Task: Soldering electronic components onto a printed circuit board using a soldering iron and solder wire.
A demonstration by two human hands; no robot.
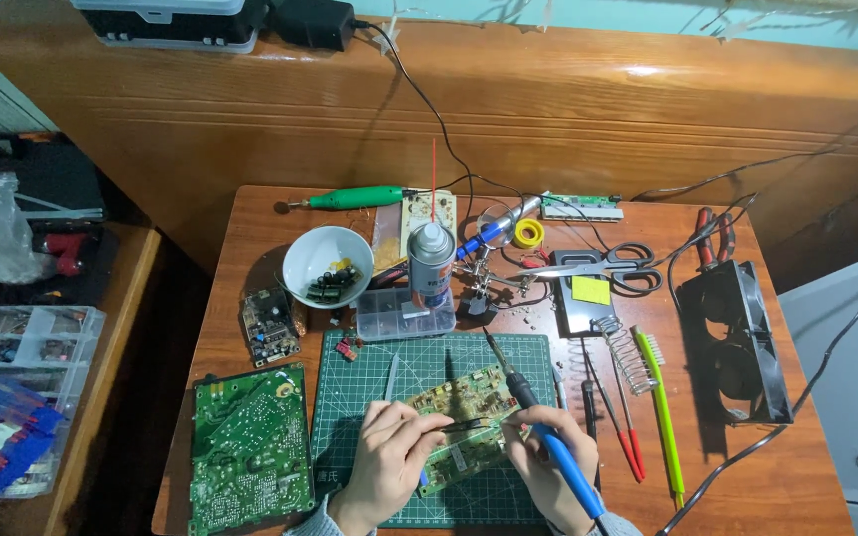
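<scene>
Both hands at a circuit board on the cutting mat
Left hand (389,459) pinches tweezers (464,425) over the circuit board (464,405); right hand (546,465) grips a blue-handled soldering iron (548,437)

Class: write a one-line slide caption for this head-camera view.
Left hand with tweezers and right hand with soldering iron over a circuit board.

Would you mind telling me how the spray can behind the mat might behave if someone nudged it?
The spray can stands tall and narrow, so it would probably tip. Being round, it might then roll toward the bowl.
</scene>
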